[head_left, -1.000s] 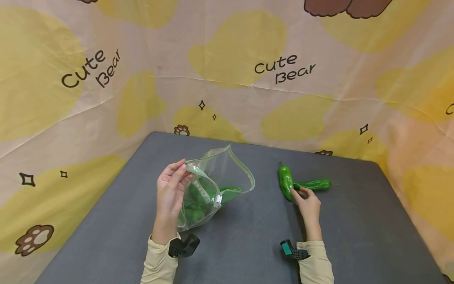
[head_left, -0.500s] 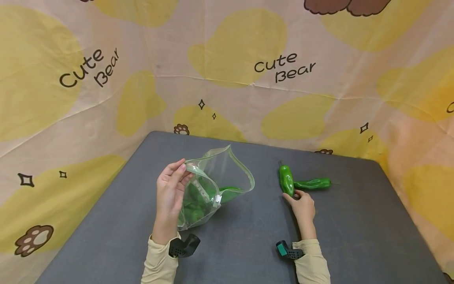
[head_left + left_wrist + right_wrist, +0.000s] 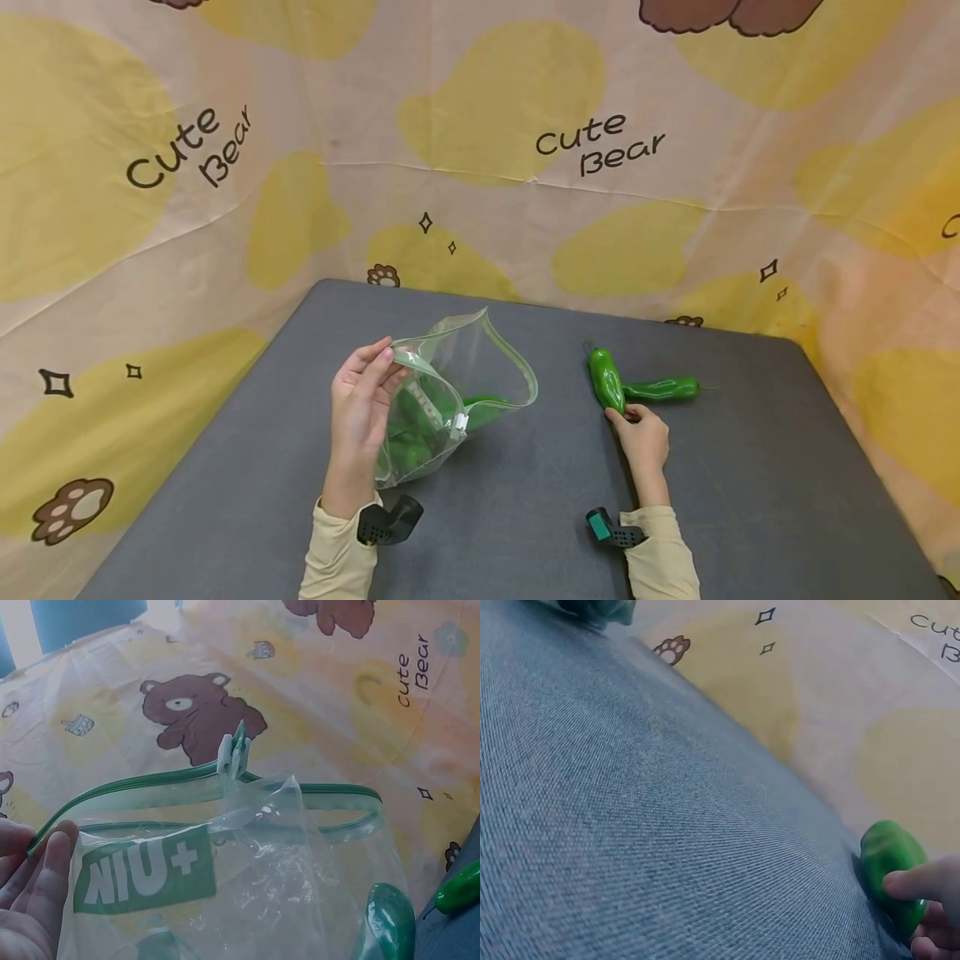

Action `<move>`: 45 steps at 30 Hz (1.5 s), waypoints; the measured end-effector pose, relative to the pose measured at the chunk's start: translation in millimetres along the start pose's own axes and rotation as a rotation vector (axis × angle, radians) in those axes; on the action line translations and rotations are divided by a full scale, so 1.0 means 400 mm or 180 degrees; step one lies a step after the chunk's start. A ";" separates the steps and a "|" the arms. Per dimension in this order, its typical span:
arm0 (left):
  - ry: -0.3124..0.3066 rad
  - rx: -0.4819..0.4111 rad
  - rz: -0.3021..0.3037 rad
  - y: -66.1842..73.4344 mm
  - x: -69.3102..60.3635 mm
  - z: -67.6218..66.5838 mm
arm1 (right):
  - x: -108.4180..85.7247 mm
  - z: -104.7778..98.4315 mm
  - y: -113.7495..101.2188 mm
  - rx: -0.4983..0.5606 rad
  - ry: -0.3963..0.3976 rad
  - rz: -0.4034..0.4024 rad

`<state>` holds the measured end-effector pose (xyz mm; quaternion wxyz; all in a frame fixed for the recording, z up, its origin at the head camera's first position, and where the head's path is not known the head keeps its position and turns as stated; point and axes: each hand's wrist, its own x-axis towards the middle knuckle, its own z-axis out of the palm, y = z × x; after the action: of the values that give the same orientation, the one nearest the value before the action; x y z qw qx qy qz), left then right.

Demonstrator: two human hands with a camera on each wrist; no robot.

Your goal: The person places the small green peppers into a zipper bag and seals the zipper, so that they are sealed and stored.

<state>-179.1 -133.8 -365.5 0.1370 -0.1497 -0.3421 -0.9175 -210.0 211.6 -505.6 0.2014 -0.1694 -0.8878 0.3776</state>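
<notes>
A clear zip bag (image 3: 487, 358) with a green-edged mouth and a white slider stands open at centre left, several green peppers (image 3: 408, 442) inside it. My left hand (image 3: 363, 400) pinches the left end of its rim between thumb and fingers; in the left wrist view the green zip strip (image 3: 142, 780) and a printed green label (image 3: 150, 874) show. On the right, my right hand (image 3: 643, 437) pinches the near end of a green pepper (image 3: 606, 377), thumb on one side, as the right wrist view also shows on the pepper (image 3: 885, 855).
Another green pepper (image 3: 663, 389) lies crosswise just right of the held one, its stem pointing right. The grey table (image 3: 510, 533) ends at a patterned cloth backdrop (image 3: 480, 208) behind and at both sides.
My right hand has shifted left from between the two peppers and now grips the near end of the left one, which has tilted slightly. The left hand and bag stay put.
</notes>
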 end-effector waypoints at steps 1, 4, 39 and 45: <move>-0.0016 -0.0017 -0.0006 -0.003 0.002 0.001 | 0.001 -0.004 0.001 0.0023 0.0019 0.0001; -0.0061 -0.0065 -0.0016 -0.012 0.007 0.007 | 0.005 -0.014 0.008 0.0046 0.0090 -0.0051; -0.0107 -0.0619 -0.0033 -0.005 0.007 0.000 | -0.018 -0.164 -0.189 0.1746 0.0110 -0.0876; -0.0115 -0.0602 -0.0074 -0.003 0.003 -0.001 | -0.044 -0.199 -0.236 0.1875 0.0287 -0.0967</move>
<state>-180.9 -133.5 -366.0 0.1054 -0.1746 -0.2581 -0.9443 -170.4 189.4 -389.4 0.3347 0.0138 -0.7458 0.5758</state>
